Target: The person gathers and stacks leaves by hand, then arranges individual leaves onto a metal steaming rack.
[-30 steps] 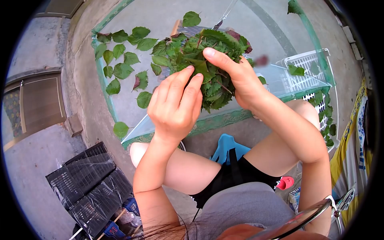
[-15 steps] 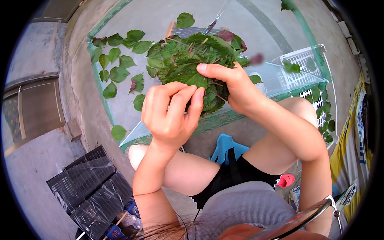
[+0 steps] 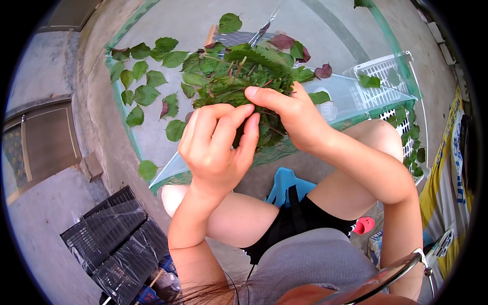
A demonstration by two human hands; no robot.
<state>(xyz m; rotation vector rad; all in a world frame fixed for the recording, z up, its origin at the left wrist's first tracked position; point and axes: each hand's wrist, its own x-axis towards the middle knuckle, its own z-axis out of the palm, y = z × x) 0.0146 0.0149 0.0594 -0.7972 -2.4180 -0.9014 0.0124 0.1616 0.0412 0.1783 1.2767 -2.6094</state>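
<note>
One thick bundle of serrated leaves [image 3: 231, 81], green with purple patches, stems jutting, sits over a sheer green-edged net [image 3: 345, 99]. My right hand [image 3: 297, 117] clamps it, thumb uppermost. My left hand [image 3: 216, 145] bends at its near edge; cannot tell whether its fingertips pinch anything. Loose leaves [image 3: 146, 95] dot the net; concrete floor [image 3: 437, 76] around.

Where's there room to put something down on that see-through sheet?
On the sheet, a big bare patch lies between the rightmost purple leaf and the green edge, upper right. A smaller one separates the loose leaves, left, from the lone leaf beyond the bunch. It's crowded around that bunch: left hand, right hand.
</note>
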